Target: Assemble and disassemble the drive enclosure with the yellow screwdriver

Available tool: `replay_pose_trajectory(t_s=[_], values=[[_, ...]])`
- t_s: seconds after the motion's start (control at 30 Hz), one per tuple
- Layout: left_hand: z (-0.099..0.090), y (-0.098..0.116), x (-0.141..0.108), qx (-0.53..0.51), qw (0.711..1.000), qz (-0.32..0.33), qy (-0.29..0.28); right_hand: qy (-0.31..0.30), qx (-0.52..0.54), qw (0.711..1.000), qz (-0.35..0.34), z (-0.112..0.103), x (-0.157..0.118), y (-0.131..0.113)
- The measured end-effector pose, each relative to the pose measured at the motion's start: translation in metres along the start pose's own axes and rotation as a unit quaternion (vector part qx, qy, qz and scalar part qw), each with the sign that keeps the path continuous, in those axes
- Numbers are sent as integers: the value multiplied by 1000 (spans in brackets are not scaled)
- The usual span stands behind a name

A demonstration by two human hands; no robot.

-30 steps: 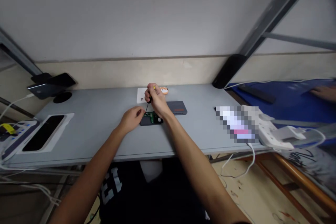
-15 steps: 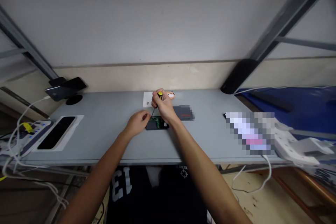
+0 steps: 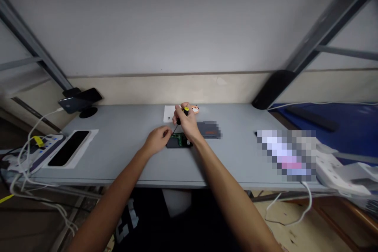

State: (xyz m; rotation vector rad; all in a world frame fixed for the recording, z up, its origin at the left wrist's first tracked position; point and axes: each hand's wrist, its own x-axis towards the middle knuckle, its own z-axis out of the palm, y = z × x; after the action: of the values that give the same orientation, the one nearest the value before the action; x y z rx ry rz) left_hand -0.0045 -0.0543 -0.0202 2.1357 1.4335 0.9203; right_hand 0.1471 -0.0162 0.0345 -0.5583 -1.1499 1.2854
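While the screwdriver (image 3: 186, 110) is gripped in the closed right hand (image 3: 188, 123), the uncovered case (image 3: 174, 143) is set just right of the curled left hand (image 3: 158, 139), long axis parallel to the surface's (image 3: 236, 157) front edge; what that hand holds cannot be told.

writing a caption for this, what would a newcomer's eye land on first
Probably the right hand at the middle of the desk, gripping a yellow-capped screwdriver angled toward a green circuit board. Next, perhaps, the bright pixelated patch toward the right end, then the black phone-shaped slab on a white sheet at the left.
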Motion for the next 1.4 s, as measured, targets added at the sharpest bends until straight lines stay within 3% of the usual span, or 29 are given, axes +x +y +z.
replay_pose_trajectory(t_s=[0.13,0.27,0.5,0.63,0.93,1.4], values=[[1,0,0,-2,1000,-6,0,-35,-34,999,-6,2,-3,-4],[2,-2,-1,-1,1000,-20,-1,-63,19,998,6,4,-3,-6],[2,-3,-1,-6,999,-31,-3,-4,16,999,29,-2,-1,-8],[3,-3,-1,-6,999,-31,-1,-29,74,996,49,1,-2,-10],[0,-1,-1,-8,999,-32,-5,-52,81,994,53,3,-2,-12],[2,-4,-1,-7,999,-30,-9,-13,47,998,30,1,2,-7]])
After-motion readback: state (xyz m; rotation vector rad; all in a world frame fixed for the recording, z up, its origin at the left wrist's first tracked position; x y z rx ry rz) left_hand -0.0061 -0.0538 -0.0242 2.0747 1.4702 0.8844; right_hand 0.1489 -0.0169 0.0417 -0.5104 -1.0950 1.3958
